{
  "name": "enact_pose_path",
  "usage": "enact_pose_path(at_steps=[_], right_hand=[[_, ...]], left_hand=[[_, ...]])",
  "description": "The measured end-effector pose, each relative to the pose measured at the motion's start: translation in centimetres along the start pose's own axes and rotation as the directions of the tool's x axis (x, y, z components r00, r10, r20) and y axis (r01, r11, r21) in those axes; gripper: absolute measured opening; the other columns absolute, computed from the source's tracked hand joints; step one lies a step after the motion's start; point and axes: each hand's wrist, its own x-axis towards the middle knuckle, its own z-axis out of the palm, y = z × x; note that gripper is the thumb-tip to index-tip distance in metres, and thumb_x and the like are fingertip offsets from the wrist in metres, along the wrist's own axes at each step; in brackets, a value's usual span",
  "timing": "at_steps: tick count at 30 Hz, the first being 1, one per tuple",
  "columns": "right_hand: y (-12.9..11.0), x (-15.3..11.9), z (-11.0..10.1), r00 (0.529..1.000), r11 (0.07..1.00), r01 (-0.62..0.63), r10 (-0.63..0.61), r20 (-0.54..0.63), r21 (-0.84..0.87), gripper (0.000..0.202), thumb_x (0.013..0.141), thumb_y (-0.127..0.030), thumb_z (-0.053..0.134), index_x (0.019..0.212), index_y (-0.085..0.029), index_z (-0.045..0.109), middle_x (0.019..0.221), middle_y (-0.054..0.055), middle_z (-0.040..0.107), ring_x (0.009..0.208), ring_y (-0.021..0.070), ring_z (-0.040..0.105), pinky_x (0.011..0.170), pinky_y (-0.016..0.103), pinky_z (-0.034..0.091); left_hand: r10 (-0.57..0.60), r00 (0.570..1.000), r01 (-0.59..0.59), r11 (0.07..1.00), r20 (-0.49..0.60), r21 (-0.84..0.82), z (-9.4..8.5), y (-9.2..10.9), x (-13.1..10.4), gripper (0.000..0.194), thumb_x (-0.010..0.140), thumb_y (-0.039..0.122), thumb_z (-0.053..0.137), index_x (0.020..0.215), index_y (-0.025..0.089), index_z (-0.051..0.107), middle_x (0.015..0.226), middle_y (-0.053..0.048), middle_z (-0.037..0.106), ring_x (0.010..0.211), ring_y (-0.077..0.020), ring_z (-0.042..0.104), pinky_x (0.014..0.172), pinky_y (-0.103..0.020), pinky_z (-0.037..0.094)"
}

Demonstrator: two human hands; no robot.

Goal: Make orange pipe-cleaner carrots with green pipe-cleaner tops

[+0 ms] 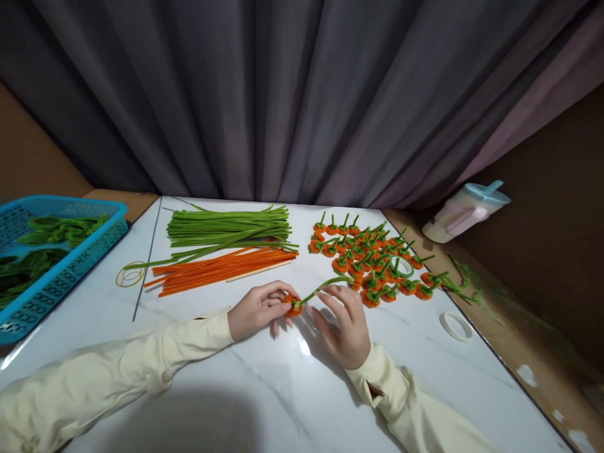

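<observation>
In my left hand, thumb and fingers are closed on a small orange pipe-cleaner pumpkin with a green centre. A long green pipe-cleaner stem rises from it and bends to the right. My right hand is open beside that stem, thumb and fingers apart; the fingertips are at the stem, and whether they touch it I cannot tell. Many similar orange pumpkins with short green stems stand grouped just beyond my right hand. Beyond my left hand lie orange pipe cleaners and a bundle of green pipe cleaners.
A blue basket with green leaf pieces stands at the left. Yellowish rings lie near it. One roll of tape rests among the pumpkins, another white tape roll farther right. A lidded cup and green scraps are beyond the white tabletop.
</observation>
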Motion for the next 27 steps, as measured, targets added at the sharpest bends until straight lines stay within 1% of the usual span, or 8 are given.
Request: enact_pose_path(at_steps=[4,10,15,19,21,23,25,27], right_hand=[[0.0,-0.1,0.1,0.986,0.984,0.152,-0.144,0.084,-0.096,0.023,0.082,-0.010,0.047,0.103,-0.017,0.054,0.093,0.007,0.066,0.100,0.0216,0.055,0.082,0.036,0.035],[0.3,-0.2,0.2,0.958,0.976,0.216,-0.217,0.189,0.025,0.022,0.085,-0.007,0.036,0.098,-0.013,0.053,0.083,0.009,0.065,0.084,0.0186,0.058,0.071,0.034,0.040],[-0.1,-0.2,0.2,0.969,0.986,0.109,-0.134,0.208,0.127,0.014,0.082,-0.009,0.041,0.089,-0.014,0.051,0.073,0.008,0.061,0.068,0.0169,0.055,0.059,0.031,0.041],[-0.9,-0.2,0.1,0.970,0.965,-0.145,0.095,0.223,0.220,0.011,0.083,-0.013,0.042,0.092,-0.016,0.049,0.072,0.006,0.061,0.065,0.0155,0.058,0.059,0.028,0.045],[-1.2,0.0,-0.1,0.915,0.878,-0.371,0.291,0.278,0.302,0.014,0.085,-0.019,0.043,0.099,-0.018,0.045,0.072,0.004,0.064,0.061,0.0142,0.060,0.054,0.024,0.046],[-1.5,0.3,-0.2,0.808,0.716,-0.582,0.455,0.374,0.386,0.017,0.086,-0.025,0.045,0.101,-0.020,0.040,0.066,0.001,0.065,0.057,0.0141,0.061,0.050,0.023,0.046],[-1.6,0.7,-0.3,0.691,0.514,-0.723,0.538,0.483,0.462,0.022,0.084,-0.033,0.048,0.099,-0.021,0.036,0.059,-0.002,0.063,0.054,0.0150,0.061,0.051,0.024,0.047],[-1.4,1.0,-0.3,0.605,0.341,-0.791,0.560,0.567,0.508,0.027,0.082,-0.038,0.050,0.096,-0.022,0.033,0.056,-0.003,0.062,0.051,0.0151,0.060,0.051,0.026,0.048]], left_hand=[[-0.023,1.000,0.023,1.000,0.020,0.021,0.1,-0.1,0.0,0.035,0.075,0.032,0.059,0.104,0.013,0.050,0.074,-0.003,0.055,0.064,-0.0139,0.061,0.043,-0.019,0.052],[-0.029,0.999,0.034,0.984,-0.033,0.175,0.7,0.1,-0.3,0.036,0.072,0.029,0.062,0.103,0.012,0.054,0.067,0.000,0.058,0.058,-0.0118,0.060,0.046,-0.022,0.055],[0.135,0.987,-0.083,0.900,-0.091,0.428,1.1,0.2,-0.9,0.027,0.076,0.025,0.057,0.101,0.012,0.058,0.083,-0.005,0.064,0.052,-0.0093,0.062,0.053,-0.021,0.057],[0.309,0.948,-0.227,0.821,-0.074,0.524,1.3,-0.2,-1.2,0.024,0.079,0.023,0.054,0.100,0.014,0.059,0.095,-0.007,0.065,0.062,-0.0098,0.063,0.057,-0.017,0.057],[0.371,0.927,-0.275,0.778,-0.059,0.565,1.2,-0.3,-1.2,0.023,0.080,0.022,0.053,0.101,0.014,0.058,0.095,-0.008,0.065,0.067,-0.0104,0.064,0.059,-0.017,0.057],[0.428,0.903,-0.319,0.720,-0.032,0.616,1.1,-0.5,-1.3,0.023,0.081,0.020,0.052,0.103,0.014,0.057,0.095,-0.008,0.065,0.072,-0.0112,0.064,0.062,-0.017,0.056],[0.479,0.878,-0.364,0.657,0.006,0.660,1.0,-0.6,-1.3,0.024,0.081,0.018,0.052,0.105,0.014,0.056,0.095,-0.009,0.065,0.078,-0.0123,0.063,0.065,-0.018,0.056],[0.508,0.861,-0.391,0.619,0.032,0.682,0.9,-0.7,-1.3,0.025,0.081,0.016,0.052,0.107,0.015,0.055,0.095,-0.009,0.065,0.081,-0.0126,0.063,0.067,-0.018,0.056]])
